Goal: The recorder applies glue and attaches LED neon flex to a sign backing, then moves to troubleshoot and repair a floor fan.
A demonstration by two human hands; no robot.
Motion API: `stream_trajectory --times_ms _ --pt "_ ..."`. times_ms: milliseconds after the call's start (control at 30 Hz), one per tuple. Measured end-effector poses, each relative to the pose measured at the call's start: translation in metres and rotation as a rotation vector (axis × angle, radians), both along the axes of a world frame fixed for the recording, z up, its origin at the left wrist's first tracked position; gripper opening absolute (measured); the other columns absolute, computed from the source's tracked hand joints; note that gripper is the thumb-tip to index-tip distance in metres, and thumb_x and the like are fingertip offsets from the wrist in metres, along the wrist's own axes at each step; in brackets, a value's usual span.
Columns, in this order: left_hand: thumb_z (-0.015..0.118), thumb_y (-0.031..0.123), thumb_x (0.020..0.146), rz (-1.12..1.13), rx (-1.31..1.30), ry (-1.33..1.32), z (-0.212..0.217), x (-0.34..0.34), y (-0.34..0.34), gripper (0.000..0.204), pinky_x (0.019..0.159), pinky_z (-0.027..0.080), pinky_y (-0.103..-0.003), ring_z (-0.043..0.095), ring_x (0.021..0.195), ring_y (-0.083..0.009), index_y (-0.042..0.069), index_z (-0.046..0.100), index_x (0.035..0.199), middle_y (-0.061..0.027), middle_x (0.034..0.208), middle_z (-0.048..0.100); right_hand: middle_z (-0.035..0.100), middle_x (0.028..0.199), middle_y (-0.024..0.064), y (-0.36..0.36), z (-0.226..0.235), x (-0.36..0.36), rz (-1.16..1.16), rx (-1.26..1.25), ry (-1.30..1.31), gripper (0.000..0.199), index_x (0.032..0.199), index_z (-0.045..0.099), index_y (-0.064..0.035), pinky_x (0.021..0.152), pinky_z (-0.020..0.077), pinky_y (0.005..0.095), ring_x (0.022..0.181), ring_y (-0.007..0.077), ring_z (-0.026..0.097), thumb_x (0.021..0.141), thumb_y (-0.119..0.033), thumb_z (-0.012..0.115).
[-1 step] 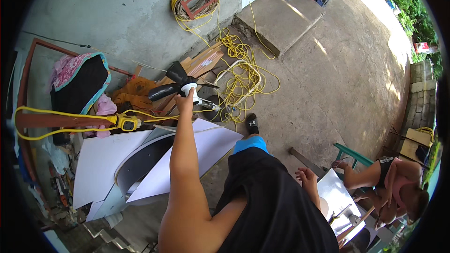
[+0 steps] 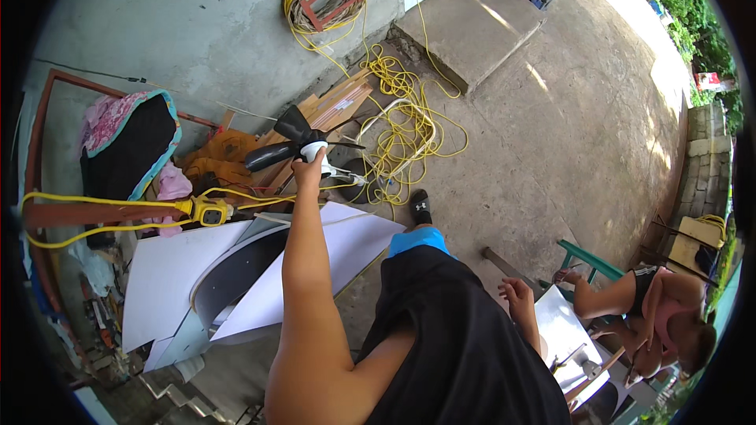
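Note:
My left hand [image 2: 308, 171] is stretched far forward, its fingers wrapped round the white motor housing of an electric fan [image 2: 313, 149]. Black blades [image 2: 272, 155] stick out from the fan's front, with no guard around them. Its lower part runs toward a dark round base [image 2: 356, 175], partly hidden. By my right side, my right hand [image 2: 516, 297] hangs in the air with loosely curled fingers apart and nothing in them. Near it lies a shiny metal sheet [image 2: 557, 327].
Tangled yellow cord [image 2: 409, 122] covers the floor beyond the fan, beside wooden planks [image 2: 335, 106]. White panels [image 2: 331, 256] lean below my left arm. A yellow power outlet box [image 2: 211, 211] hangs at left. Another person [image 2: 669, 307] sits at right near a green frame [image 2: 591, 260].
The whole view has shifted slightly. The person at right has moved their arms and head a little. My left hand keeps its hold on the fan.

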State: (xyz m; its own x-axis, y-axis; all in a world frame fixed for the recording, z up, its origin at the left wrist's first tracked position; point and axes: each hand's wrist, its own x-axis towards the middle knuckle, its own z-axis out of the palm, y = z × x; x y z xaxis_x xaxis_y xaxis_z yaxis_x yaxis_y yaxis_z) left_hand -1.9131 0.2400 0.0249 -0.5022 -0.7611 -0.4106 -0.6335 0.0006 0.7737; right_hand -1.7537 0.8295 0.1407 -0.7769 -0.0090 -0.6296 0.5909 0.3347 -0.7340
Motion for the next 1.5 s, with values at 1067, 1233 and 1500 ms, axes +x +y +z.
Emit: stream_trajectory --times_ms 1067,1233,1500 --pt "0.078 0.022 0.074 -0.093 -0.561 0.017 0.139 -0.08 0.201 0.047 0.083 0.049 -0.04 0.065 0.092 -0.0354 0.001 0.063 0.114 -0.0178 0.102 0.068 0.07 0.093 0.0159 0.015 -0.008 -0.517 0.83 0.104 0.125 0.026 0.11 0.062 0.004 0.076 0.0541 0.0313 0.083 0.0215 0.068 0.094 -0.014 0.051" --pt "0.076 0.029 0.076 -0.077 -0.45 0.041 0.165 -0.092 0.204 0.046 0.086 0.048 -0.038 0.065 0.092 -0.0322 0.002 0.066 0.113 -0.0171 0.106 0.068 0.07 0.093 0.0133 -0.023 -0.01 -0.53 0.936 0.042 0.096 0.026 0.111 0.062 0.0032 0.075 0.0535 0.0313 0.081 0.0201 0.067 0.094 -0.014 0.052" --pt "0.079 0.015 0.07 0.049 -0.392 0.032 0.184 -0.109 0.15 0.044 0.082 0.05 -0.04 0.065 0.092 -0.0372 -0.002 0.061 0.107 -0.0206 0.099 0.067 0.071 0.094 0.0119 -0.115 -0.008 -0.463 1.264 0.004 0.102 0.024 0.111 0.063 0.0003 0.079 0.0528 0.0327 0.085 0.0204 0.067 0.093 -0.014 0.054"
